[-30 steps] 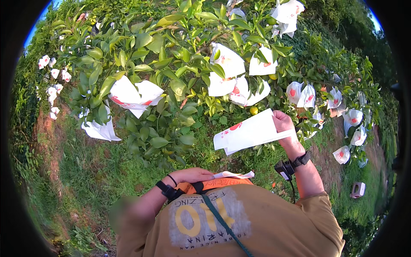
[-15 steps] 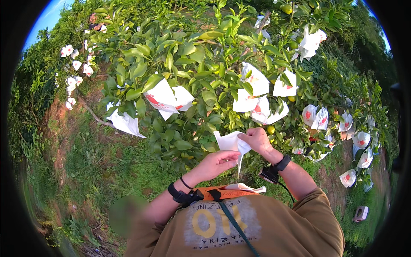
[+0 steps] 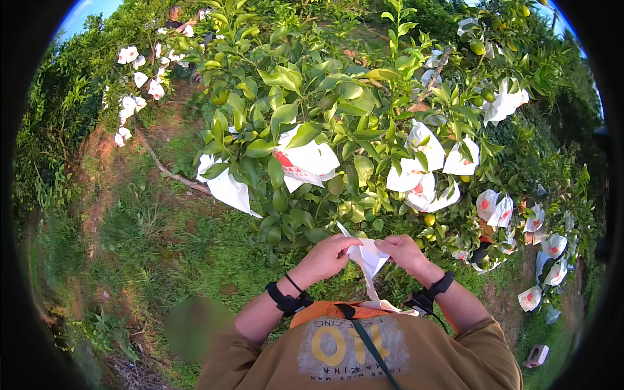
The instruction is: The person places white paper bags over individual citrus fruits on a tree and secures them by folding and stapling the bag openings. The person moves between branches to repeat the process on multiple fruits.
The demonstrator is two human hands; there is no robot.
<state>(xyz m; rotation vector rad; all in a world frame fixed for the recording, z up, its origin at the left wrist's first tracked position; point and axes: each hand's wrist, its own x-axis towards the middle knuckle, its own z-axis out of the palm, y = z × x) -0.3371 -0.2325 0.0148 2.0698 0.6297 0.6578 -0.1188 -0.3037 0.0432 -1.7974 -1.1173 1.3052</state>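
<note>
Between both hands, just in front of my chest, is a white paper fruit bag [image 3: 370, 257], its lower end hanging down. My left hand [image 3: 327, 257] pinches its left side between thumb and fingers. On its right side, my right hand [image 3: 404, 252] grips the paper in the same way. More white bags [image 3: 305, 159] with red prints hang in the leafy citrus tree [image 3: 357, 110] ahead of me. At my waist sits an orange pouch [image 3: 318, 312] with white paper sticking out of it.
Bagged fruit hangs at the right [image 3: 502, 211] and far left. Uncovered yellow-green fruits [image 3: 478, 47] show at the upper right. A bare branch [image 3: 166, 168] reaches across at left. Grass [image 3: 149, 227] covers the ground, and a pale block [image 3: 537, 355] lies at lower right. Someone is partly visible behind the far-left leaves.
My left hand has closed on the bag's left side; before, its fingers were loosely beside it. Both hands and the bag came lower, nearer my chest. The view shifted, moving the tree rightward.
</note>
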